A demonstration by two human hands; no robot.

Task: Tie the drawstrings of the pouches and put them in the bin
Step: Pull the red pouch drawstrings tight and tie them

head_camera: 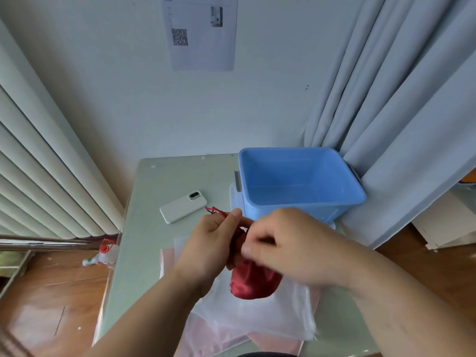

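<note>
A red satin pouch (253, 282) hangs between my hands above the table. My left hand (211, 243) pinches its red drawstring (216, 211), whose loose end sticks out to the left past my fingers. My right hand (286, 243) is closed on the pouch's gathered neck and the cord there; the neck is mostly hidden by my fingers. The blue plastic bin (304, 199) stands just behind my hands at the table's back right, and I see nothing inside it. Under the red pouch lie sheer white pouches (257, 315) and pink ones (170, 266), flat on the table.
A white phone (183, 206) lies face down left of the bin on the pale green table (144, 240). A grey curtain (399, 124) hangs right of the bin. A radiator (46, 176) stands at left, with a red-capped bottle (103, 255) on the wooden floor.
</note>
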